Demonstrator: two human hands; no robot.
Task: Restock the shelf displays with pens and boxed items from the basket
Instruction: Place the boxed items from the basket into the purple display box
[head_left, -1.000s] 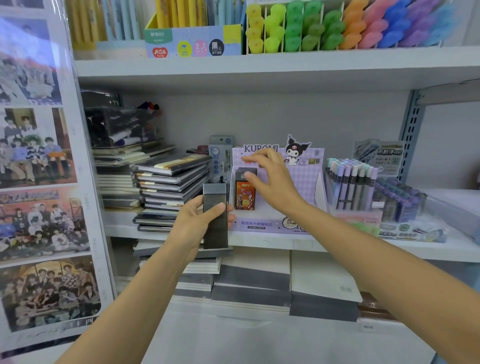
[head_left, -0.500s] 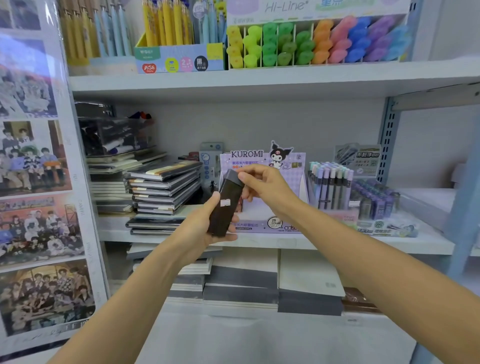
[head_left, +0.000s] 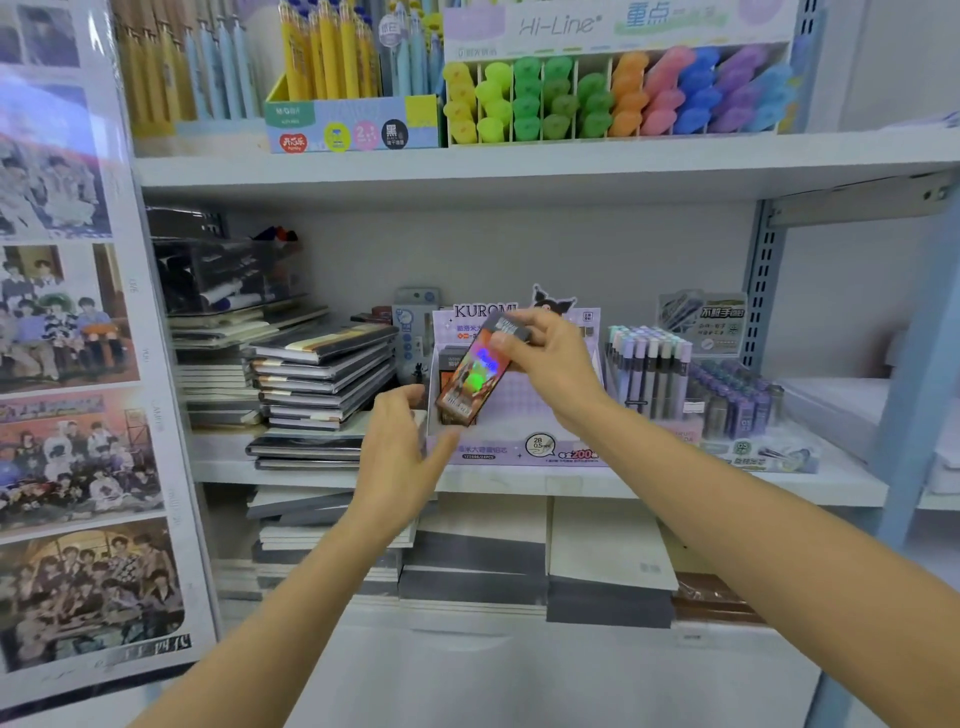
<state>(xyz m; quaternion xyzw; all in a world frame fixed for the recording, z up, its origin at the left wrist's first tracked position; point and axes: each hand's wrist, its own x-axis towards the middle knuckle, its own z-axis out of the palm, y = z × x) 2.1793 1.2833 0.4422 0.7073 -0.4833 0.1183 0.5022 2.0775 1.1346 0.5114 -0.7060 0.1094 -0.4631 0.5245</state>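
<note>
— The middle shelf (head_left: 519, 483) of a stationery rack fills the view. A purple display box (head_left: 519, 453) stands on it between a stack of notebooks (head_left: 322, 374) and a rack of pens (head_left: 649, 369). What is the person busy with?

— The right hand (head_left: 550, 364) pinches the top end of a small shiny box (head_left: 470, 379). It hangs tilted, with its lower end over the left side of the display box. The left hand (head_left: 400, 452) is open and holds nothing, its fingers loose, just beside that lower end.

— How should the placing go?

— The person would likely do best to turn the small box upright and line its lower end up with a free slot. It can then go straight down without catching the cardboard front or whatever stands inside. The left hand could steady the display box.

— What stays unclear?

— The right hand covers the small box's top and part of the display's header. Glare washes out the print on the small box. Whether the left fingertips touch it cannot be told, nor how much room is left behind it. The basket is out of view, and the frame cuts off both arms.
</note>
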